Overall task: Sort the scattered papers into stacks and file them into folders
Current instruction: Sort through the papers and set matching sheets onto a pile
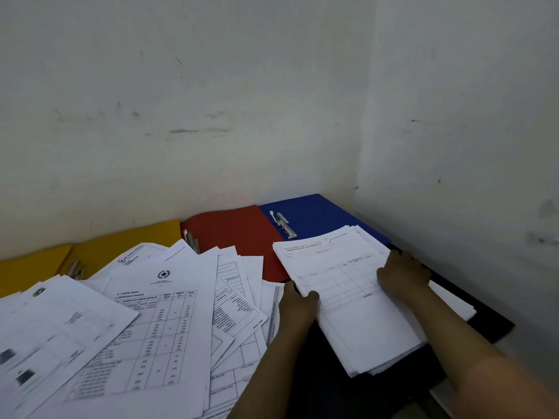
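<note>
- While a stack of papers (pixel 354 297) is held over the blue folder (pixel 320 217) at the right of the surface, both hands are seen clamped on it: the left hand (pixel 298 305) grips the near-left edge with the thumb on top, and the right hand (pixel 403 275) is curled over the right edge.
- Squaring is judged to be the step in hand; sheets are fanned at the stack's far and near corners, so the edges would best be tapped flush before the stack is laid against the metal fastener (pixel 283 224).
- Slippage of the lower sheets is considered the main risk, since they are gripped at the sides only.
- Scattered papers (pixel 157 313) are shown unsorted to the left, overlapping the red folder (pixel 239 234) and the yellow folder (pixel 127 243).
- Printed tables and headings are visible on the sheets, and a star emblem (pixel 163 274) on one; no wording can be read with confidence, and no brand is discernible.
</note>
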